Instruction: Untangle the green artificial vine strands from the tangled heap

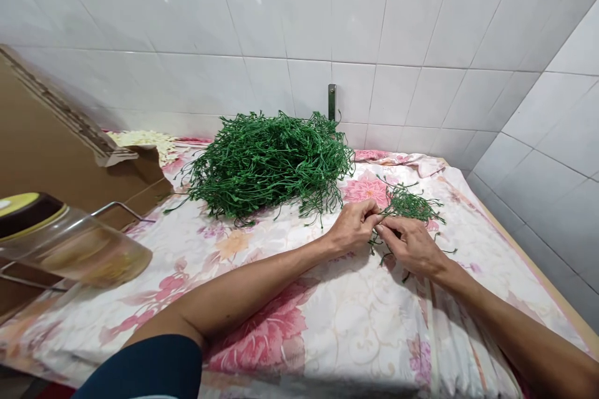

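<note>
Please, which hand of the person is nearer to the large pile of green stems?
The left. The left hand is to the right of the large pile and closer to the viewer; the right hand is farther right, past the left one.

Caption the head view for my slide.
Left hand and right hand meet at a small green bunch near a larger green pile on floral cloth.

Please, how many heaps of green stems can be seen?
2: a large heap near the tiled wall, and a small heap beyond the right hand. Others may be hidden.
</note>
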Available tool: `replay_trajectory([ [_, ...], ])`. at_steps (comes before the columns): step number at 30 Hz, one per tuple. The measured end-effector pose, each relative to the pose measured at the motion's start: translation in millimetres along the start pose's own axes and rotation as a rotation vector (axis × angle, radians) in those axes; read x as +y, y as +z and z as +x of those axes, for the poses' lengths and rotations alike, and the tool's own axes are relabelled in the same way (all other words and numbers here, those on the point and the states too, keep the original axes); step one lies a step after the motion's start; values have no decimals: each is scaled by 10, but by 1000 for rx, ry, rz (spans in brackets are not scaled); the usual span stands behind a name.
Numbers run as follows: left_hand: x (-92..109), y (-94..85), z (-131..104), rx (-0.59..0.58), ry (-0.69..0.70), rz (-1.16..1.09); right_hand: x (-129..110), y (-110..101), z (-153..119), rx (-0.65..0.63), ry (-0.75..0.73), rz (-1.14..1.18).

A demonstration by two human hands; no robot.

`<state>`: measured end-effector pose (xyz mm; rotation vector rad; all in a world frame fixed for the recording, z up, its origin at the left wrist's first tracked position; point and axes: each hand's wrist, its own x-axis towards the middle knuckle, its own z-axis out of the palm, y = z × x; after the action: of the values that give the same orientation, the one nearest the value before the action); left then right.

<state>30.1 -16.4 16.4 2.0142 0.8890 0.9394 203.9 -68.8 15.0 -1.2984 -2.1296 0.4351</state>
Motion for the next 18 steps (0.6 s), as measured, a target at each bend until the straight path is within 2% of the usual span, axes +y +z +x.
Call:
replay_trajectory([
  [3,-88,-45,46,43,-11,14,-94,-7,-16,14,-41,-70],
  [6,-197,-112,131,172,-140,-26,-193,-50,-21,-8,-65,-47],
  [9,-231,-140,191,53,-169,-322,-182,-114,-12,-5,23,75],
  [12,-191,-140,195,-42,-269,-555,-66,-211,-3,71,158,144],
  [15,-139,-153,173,-64,-362,-689,72,-332,-1,162,195,75],
  [18,-104,-171,152,-111,-417,-776,171,-417,-2,140,130,-97],
])
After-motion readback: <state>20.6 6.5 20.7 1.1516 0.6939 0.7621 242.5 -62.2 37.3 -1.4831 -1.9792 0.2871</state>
